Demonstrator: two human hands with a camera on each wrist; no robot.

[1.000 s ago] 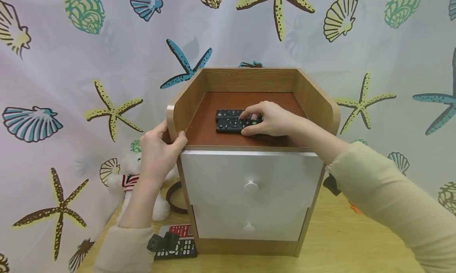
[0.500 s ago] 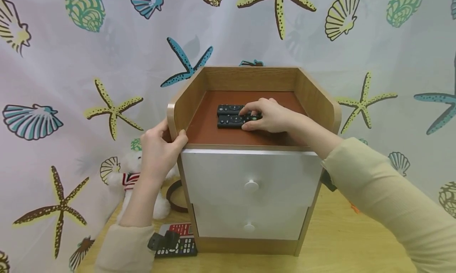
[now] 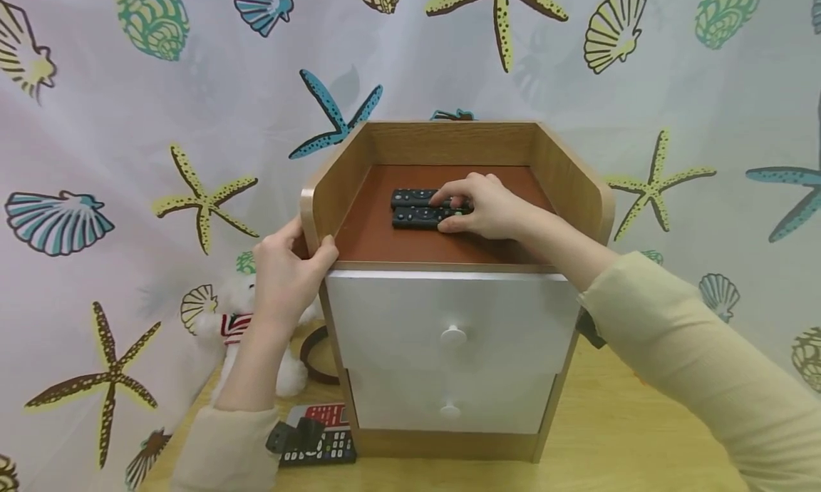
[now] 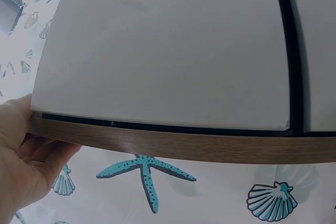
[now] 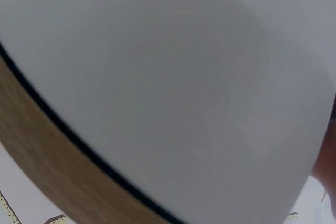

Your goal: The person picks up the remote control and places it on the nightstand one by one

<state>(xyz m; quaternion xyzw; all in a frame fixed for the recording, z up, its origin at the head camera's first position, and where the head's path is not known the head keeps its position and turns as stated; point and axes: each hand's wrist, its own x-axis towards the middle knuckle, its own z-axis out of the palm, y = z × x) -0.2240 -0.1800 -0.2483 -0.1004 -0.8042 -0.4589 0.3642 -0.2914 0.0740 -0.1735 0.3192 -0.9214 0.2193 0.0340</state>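
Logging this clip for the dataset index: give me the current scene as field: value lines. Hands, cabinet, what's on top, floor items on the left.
left_hand: left hand grips the front edge of the cabinet's left side panel
right_hand: right hand pinches the front remote, thumb on its near edge
on_top: front remote and rear remote, both black, side by side on the brown top
cabinet: two white drawer fronts, one round knob each
floor_left: white plush toy, brown ring-shaped item, black button pad
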